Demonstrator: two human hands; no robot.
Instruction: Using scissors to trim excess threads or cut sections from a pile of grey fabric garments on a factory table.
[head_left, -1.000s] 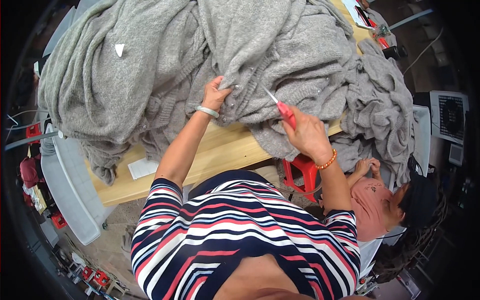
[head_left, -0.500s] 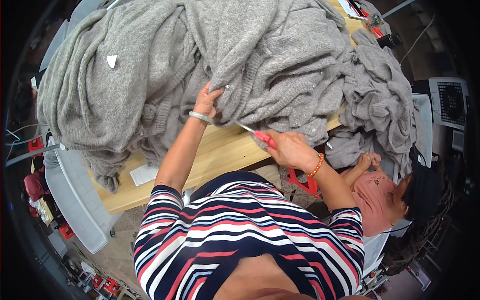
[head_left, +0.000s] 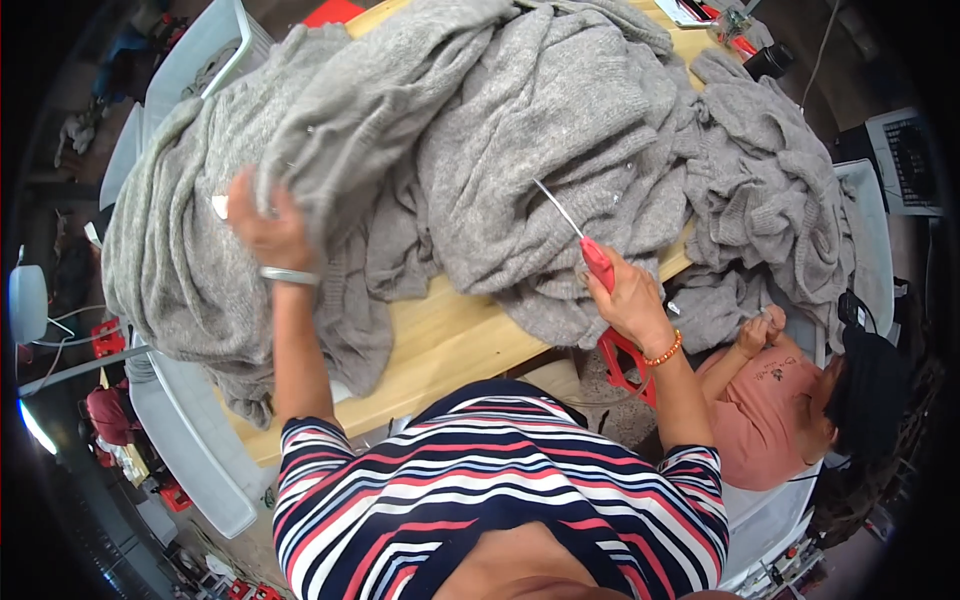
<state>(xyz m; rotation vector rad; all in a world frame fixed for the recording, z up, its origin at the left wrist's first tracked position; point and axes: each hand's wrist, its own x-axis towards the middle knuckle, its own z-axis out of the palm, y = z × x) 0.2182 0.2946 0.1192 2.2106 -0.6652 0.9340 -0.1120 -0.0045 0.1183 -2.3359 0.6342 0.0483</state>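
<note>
Grey knit garments [head_left: 560,130] lie heaped across the wooden table [head_left: 455,330] in front of me. My left hand [head_left: 270,225] is over the left part of the heap, against a folded length of grey knit [head_left: 370,110]. Motion smears its fingers, so whether they grip the cloth cannot be made out. A small white tag [head_left: 221,207] shows beside that hand. In my right hand [head_left: 630,300] is a red-handled tool [head_left: 597,262] with a thin straight metal shaft, its tip pointing up and left over the middle garments.
At the right, a person in a pink top [head_left: 765,400] has both hands by more grey knitwear [head_left: 770,190]. Pale plastic bins [head_left: 190,440] stand beside the table. A dark bottle [head_left: 770,60] is at the far right corner, and a red stool [head_left: 625,365] is below the table edge.
My left hand has moved left from the middle of the heap, and a stretch of grey knit has shifted left with it. My right hand has moved slightly right, its tool pointing more steeply upward.
</note>
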